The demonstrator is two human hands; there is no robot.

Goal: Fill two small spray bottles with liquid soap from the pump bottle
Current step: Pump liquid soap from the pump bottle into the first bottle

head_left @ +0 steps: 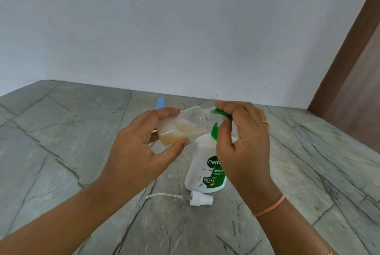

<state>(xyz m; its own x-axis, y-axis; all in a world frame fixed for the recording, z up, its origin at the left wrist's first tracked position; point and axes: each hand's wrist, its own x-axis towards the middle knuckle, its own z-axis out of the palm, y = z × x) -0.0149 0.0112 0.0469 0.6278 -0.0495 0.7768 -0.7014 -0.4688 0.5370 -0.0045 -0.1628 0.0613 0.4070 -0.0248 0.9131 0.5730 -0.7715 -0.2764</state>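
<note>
The left hand [139, 149] gripped a small translucent spray bottle [182, 125] by its base, thumb below and fingers above, the bottle tilted almost onto its side with its open neck pointing right; a shallow pool of yellowish liquid soap [181, 134] lay along its lower wall. The right hand [242, 143] was closed over the green pump head [223, 113] of a white Dettol pump bottle [205, 164], the green nozzle tip meeting the mouth of the tilted bottle; whether soap was flowing could not be told. A ring showed on one finger of the right hand and an orange thread band [269, 206] circled its wrist. The pump bottle stood upright on the grey veined stone tabletop [61, 152], directly below the right hand; just in front of it, nearer the camera, lay a white spray cap [200, 198] on its side, its thin dip tube trailing left. Behind the left hand the blue top of a second spray bottle [160, 103] rose into sight, its body hidden. A pale wall [164, 28] backed the tabletop; a brown panel [353, 73] stood at far right.
</note>
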